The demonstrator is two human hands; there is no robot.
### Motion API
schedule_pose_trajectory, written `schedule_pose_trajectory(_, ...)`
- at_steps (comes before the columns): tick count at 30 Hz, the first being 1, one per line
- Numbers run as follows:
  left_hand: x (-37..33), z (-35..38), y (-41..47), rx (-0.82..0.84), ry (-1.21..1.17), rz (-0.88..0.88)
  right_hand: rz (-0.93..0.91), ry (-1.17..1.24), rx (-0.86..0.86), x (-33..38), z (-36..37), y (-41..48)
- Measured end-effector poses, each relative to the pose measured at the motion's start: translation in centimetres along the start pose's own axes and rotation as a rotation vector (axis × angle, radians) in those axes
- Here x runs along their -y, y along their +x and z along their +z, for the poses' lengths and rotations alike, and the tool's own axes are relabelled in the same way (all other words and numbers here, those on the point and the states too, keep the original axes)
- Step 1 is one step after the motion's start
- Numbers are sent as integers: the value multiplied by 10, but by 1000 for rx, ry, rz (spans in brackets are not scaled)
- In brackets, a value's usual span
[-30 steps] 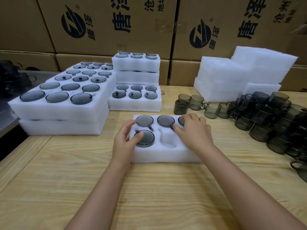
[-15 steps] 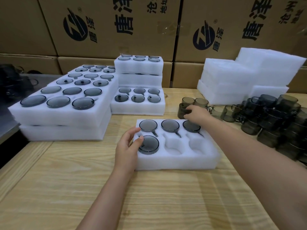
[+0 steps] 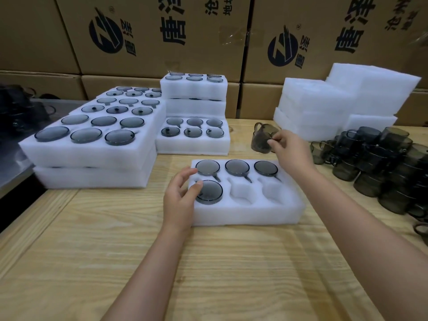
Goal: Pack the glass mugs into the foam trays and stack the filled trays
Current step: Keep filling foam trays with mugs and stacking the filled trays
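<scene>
My right hand (image 3: pixel 291 147) pinches a loose mug (image 3: pixel 261 142), foam tray (image 3: pixel 243 216) just nearer me than that grip; left hand (image 3: pixel 181 201) relaxed, thumb resting on the seated mug (image 3: pixel 210 192) beside it.

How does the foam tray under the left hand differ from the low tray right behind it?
Fill: the front tray holds four mugs, with two near-row pockets empty; the rear tray has all six filled.
Contact: the left hand rests at the front tray's left end, thumb on the near-left mug; nothing touches the rear tray.
Both are white foam with two rows of three pockets, lying flat on the table.
</scene>
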State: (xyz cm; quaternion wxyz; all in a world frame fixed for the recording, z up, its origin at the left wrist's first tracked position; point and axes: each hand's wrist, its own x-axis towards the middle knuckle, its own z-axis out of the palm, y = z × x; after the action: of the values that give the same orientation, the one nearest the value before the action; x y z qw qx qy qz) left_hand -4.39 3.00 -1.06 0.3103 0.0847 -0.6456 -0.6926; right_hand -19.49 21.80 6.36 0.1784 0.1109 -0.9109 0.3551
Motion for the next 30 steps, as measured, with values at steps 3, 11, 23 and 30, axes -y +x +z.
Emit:
schedule_pose_trajectory(3, -4, 0, -6, -54, 149, 124, -121, 204, -96, 10, -21, -44)
schedule_pose_trajectory(11, -11, 12, -23, 43, 781, 852, -295, 376, -137, 21, -13, -127)
schedule_pose_trajectory(23, -5, 20, -24, 63, 959, 992, -225, 464, -34, 15, -3, -130)
schedule_pose_trajectory(30, -3, 19, -23, 38, 977, 978, -273, 446, 42, 16, -1, -129)
